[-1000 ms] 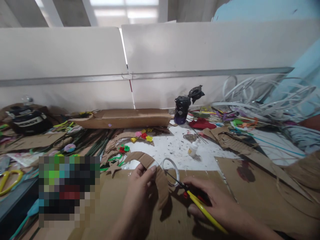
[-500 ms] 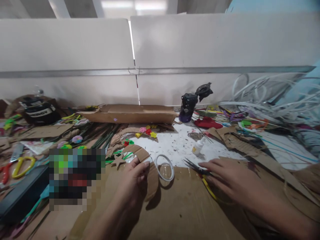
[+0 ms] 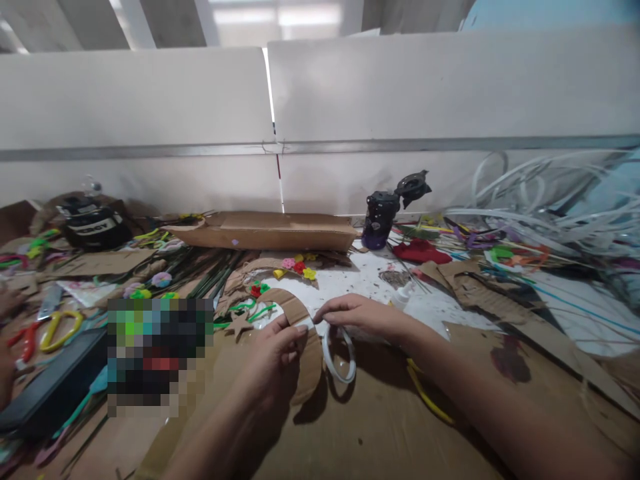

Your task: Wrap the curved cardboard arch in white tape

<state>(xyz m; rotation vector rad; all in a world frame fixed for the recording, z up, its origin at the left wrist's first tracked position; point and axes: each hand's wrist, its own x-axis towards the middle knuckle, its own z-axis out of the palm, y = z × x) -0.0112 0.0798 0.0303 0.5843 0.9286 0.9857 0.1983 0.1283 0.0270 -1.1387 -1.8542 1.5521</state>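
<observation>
My left hand [image 3: 281, 348] grips a curved, crescent-like cardboard piece [image 3: 306, 353], thumb on its face. My right hand [image 3: 363, 317] reaches in from the right, fingertips close together by the cardboard's edge. Its fingers pinch the top of a white ring [image 3: 354, 363], which hangs below them; the exact contact is hidden. Under my right forearm, the yellow handle [image 3: 430, 397] of the scissors shows on the flat cardboard sheet [image 3: 370, 433], the rest covered. Behind my right wrist stands a small white glue bottle [image 3: 401, 297], partly hidden. A cardboard star [image 3: 240, 327] lies left of the crescent.
A long cardboard box [image 3: 270, 233] and a dark bottle with a raised lid [image 3: 379, 220] stand along the white partition. Scissors with a yellow handle [image 3: 61, 331] lie left, near another person's hand [image 3: 9, 303] at the edge. White tubing [image 3: 540, 193] is heaped at right.
My right hand has let go of the scissors and moved left to the white ring. The ring has shifted slightly down and turned. My left hand still holds the cardboard crescent.
</observation>
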